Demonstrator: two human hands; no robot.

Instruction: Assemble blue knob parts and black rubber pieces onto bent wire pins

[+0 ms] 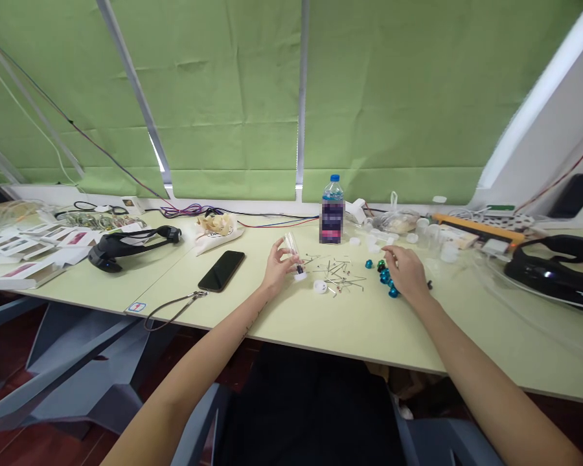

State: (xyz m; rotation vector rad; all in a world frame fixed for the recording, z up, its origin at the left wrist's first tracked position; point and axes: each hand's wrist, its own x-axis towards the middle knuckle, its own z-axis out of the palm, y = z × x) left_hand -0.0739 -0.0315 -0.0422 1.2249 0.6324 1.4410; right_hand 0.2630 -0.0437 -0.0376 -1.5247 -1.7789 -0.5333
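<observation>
My left hand is closed around a clear plastic tube, which leans with a white cap at its lower end and something small and dark inside. My right hand hovers low over a cluster of small shiny blue balls, with a green one among them. Its fingers are curled together, and whatever they pinch is too small to tell. Thin bent metal pins lie scattered between the hands. Near them rests a small round white lid with tiny bits in it.
A drink bottle stands behind the pins. Clear containers and an iron are at the right. To the left lie a phone with a strap, a paper bag, a black headset and white boxes.
</observation>
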